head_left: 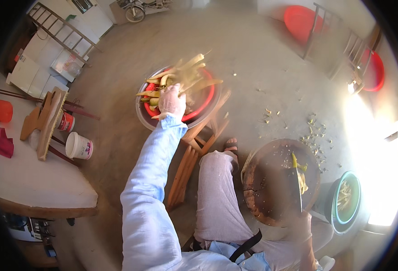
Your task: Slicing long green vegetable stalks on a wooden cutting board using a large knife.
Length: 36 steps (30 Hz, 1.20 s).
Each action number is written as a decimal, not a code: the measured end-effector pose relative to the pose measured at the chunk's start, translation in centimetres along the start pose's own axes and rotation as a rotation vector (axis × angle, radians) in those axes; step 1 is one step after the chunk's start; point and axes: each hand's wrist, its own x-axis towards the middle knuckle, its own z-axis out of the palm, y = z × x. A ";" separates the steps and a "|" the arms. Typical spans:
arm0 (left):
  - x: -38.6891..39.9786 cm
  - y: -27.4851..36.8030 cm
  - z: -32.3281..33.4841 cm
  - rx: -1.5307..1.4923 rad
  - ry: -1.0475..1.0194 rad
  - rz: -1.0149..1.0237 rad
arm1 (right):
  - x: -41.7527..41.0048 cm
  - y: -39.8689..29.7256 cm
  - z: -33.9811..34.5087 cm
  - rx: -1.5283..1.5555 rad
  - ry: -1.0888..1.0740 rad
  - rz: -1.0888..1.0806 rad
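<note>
My left hand is down among long pale-yellow peppers in a red basin. Its fingers curl downward, their tips hidden, so whether they grip a pepper is unclear. Around the red basin sits a larger grey metal basin, which rests on a wooden stool. My right hand is closed around the handle end of a cleaver, partly blurred. The blade stands over a round wooden chopping block, with cut pepper pieces and a green-yellow pepper beside it.
Right of the block, a teal basin holds pale strips. Pepper stems litter the concrete floor. A wooden chair stands left of my leg. A white bucket is farther left; ladders lean at the back.
</note>
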 end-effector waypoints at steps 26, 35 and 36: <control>-21.6 16.6 -4.5 -0.916 -1.265 -0.378 | -3.7 -3.8 1.3 0.110 0.043 -0.027; -26.3 19.6 -1.5 -0.530 -1.259 -0.167 | -5.5 -2.1 2.0 -0.026 -0.053 -0.171; -26.5 19.6 -1.5 -0.524 -1.263 -0.168 | -5.4 -2.1 2.4 -0.082 -0.069 -0.212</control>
